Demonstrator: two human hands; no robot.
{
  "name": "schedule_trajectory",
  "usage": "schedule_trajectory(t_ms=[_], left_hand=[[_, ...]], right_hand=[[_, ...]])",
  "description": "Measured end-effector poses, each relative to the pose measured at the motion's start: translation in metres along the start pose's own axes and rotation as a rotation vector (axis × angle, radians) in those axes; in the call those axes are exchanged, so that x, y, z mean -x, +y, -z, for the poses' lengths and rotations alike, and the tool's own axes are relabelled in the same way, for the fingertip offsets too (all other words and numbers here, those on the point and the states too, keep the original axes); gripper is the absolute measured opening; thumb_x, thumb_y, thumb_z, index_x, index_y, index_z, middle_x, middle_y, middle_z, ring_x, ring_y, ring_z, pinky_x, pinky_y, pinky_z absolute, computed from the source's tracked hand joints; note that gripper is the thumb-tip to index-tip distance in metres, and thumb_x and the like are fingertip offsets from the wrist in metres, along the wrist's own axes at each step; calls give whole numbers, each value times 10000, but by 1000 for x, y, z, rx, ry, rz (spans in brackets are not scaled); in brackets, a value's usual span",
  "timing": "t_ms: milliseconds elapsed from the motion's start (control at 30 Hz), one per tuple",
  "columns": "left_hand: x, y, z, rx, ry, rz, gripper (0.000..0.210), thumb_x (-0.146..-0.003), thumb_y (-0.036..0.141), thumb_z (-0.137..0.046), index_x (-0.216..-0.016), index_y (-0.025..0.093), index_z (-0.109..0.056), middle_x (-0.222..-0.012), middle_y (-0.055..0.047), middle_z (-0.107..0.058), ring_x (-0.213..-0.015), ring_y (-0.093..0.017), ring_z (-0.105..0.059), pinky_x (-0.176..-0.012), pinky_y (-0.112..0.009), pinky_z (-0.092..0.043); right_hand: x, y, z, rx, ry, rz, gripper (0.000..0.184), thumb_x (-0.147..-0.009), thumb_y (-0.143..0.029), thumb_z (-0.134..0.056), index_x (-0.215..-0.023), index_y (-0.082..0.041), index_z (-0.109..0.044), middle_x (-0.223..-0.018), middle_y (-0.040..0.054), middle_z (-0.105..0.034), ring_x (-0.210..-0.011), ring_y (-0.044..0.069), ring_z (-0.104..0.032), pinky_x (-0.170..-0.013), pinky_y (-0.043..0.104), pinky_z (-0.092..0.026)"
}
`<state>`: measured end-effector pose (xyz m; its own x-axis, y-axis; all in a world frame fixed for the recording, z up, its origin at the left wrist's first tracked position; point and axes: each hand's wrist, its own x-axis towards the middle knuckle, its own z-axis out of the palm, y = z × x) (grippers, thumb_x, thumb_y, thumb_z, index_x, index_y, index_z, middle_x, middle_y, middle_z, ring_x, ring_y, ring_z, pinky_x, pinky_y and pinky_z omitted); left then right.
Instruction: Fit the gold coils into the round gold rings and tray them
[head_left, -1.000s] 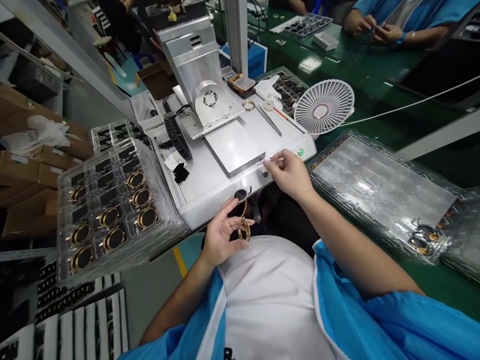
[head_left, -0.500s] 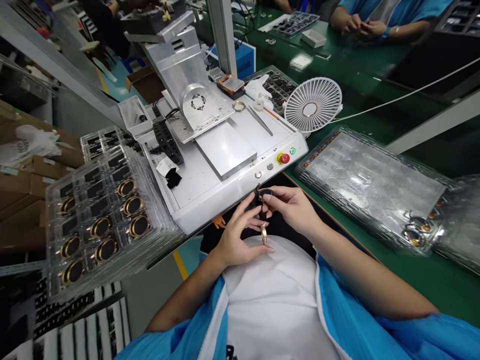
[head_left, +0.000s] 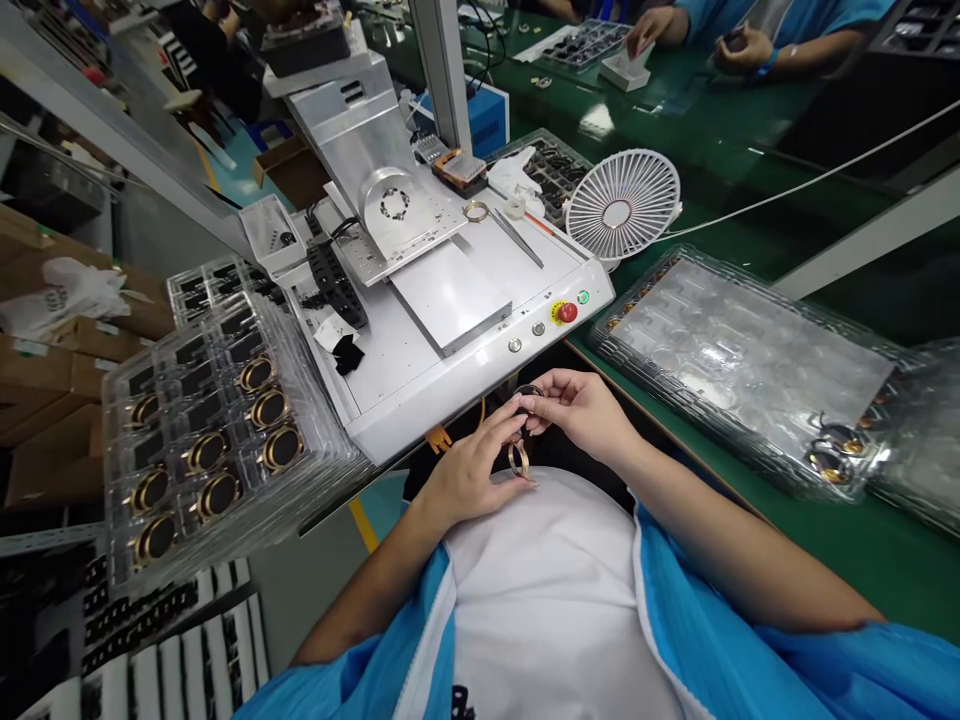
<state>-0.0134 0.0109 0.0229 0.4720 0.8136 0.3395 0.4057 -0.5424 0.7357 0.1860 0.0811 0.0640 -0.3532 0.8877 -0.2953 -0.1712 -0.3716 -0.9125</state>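
Observation:
Close to my white shirt front, my left hand (head_left: pixel 480 470) holds a gold watch case ring (head_left: pixel 518 458) between thumb and fingers. My right hand (head_left: pixel 581 412) pinches a round dark watch part (head_left: pixel 531 391) just above the ring. Fingertips of both hands meet at this dark part, and its underside is hidden. The white machine base (head_left: pixel 427 410) lies just beyond my hands. To the left, a clear plastic tray (head_left: pixel 176 405) holds several gold-rimmed round watch pieces (head_left: pixel 281 447) and flat black parts.
A red emergency button (head_left: pixel 567 313) sits on the machine's front edge. Tweezers (head_left: pixel 517 238) and another gold ring (head_left: pixel 475 211) lie on the machine. A white fan (head_left: pixel 622 205) stands behind. Stacked clear trays (head_left: pixel 750 370) are at right; a co-worker's hands (head_left: pixel 742 50) are across the table.
My left fingers have closed in toward the right hand, and the gold ring has turned to show its opening. Across the table, the co-worker's hand has reached to a small white box.

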Motion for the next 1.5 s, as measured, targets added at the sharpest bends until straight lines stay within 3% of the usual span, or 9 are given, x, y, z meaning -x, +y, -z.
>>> schedule_trajectory(t_ms=[133,267,333,433,533,667,833,1233,1500], left_hand=[[-1,0,-1,339,132,33,934,-728,315,-937,-1534,307,-466,-1663,-224,-390,-1062,-277,-788,-955,-424,-652],[-3,-3,-4,711,357,128,589,-774,347,-909,-1314,259,-688,-1327,-120,-731,-1102,-304,-776,-949,-402,-644],[-3,-6,-6,804,458,187,511,-761,412,-913,-1202,219,-743,-1166,-107,-800,-1086,-278,-780,-966,-380,-634],[-3,-8,-10,866,554,251,572,-662,454,-967,-1138,208,-768,-1167,-130,-806,-1042,-245,-792,-947,-351,-638],[-2,-9,-14,878,527,270,630,-611,379,-1002,-1179,235,-769,-1196,-126,-803,-1041,-248,-796,-891,-337,-654],[1,-10,-15,887,498,194,637,-604,255,-1006,-1199,295,-782,-1191,-85,-810,-1041,-246,-800,-882,-336,-666],[1,-10,-14,835,532,234,607,-562,311,-1023,-1131,330,-812,-1144,-66,-820,-1022,-264,-806,-873,-371,-684],[7,-15,-19,812,597,287,647,-487,310,-1047,-1095,303,-823,-1102,-71,-828,-989,-294,-811,-891,-420,-680],[3,-13,-22,820,616,243,601,-542,327,-1030,-1103,345,-818,-1105,-38,-828,-951,-246,-819,-813,-333,-694]], right_hand=[[2,-2,0,-17,-7,-13,496,-573,-498,-991,-747,-167,-665,-562,-9,-672,-475,119,-610,-484,237,-552],[5,-7,0,-19,-54,-60,451,-564,-439,-997,-683,-164,-660,-569,-23,-641,-470,87,-536,-433,200,-448],[8,-8,-3,-12,-104,-112,440,-567,-437,-992,-662,-158,-665,-622,-6,-671,-520,92,-561,-478,207,-468],[13,-7,-12,-67,-146,-216,457,-533,-424,-1000,-653,-152,-653,-663,3,-696,-591,106,-619,-593,238,-542],[18,-5,-26,-143,-115,-247,487,-499,-373,-1001,-654,-165,-589,-632,-22,-669,-591,107,-623,-605,242,-536],[23,-2,-37,-88,-42,-125,449,-530,-250,-934,-695,-194,-520,-579,-76,-582,-530,77,-532,-521,200,-415],[24,-1,-40,51,-38,-38,381,-589,-206,-822,-730,-223,-468,-577,-87,-541,-520,84,-496,-491,207,-359],[22,-1,-46,38,-45,-29,322,-610,-206,-743,-762,-228,-460,-542,-114,-557,-463,71,-518,-439,182,-363],[19,1,-43,13,-52,-57,355,-608,-220,-776,-762,-228,-456,-554,-107,-565,-470,81,-544,-443,187,-381]])
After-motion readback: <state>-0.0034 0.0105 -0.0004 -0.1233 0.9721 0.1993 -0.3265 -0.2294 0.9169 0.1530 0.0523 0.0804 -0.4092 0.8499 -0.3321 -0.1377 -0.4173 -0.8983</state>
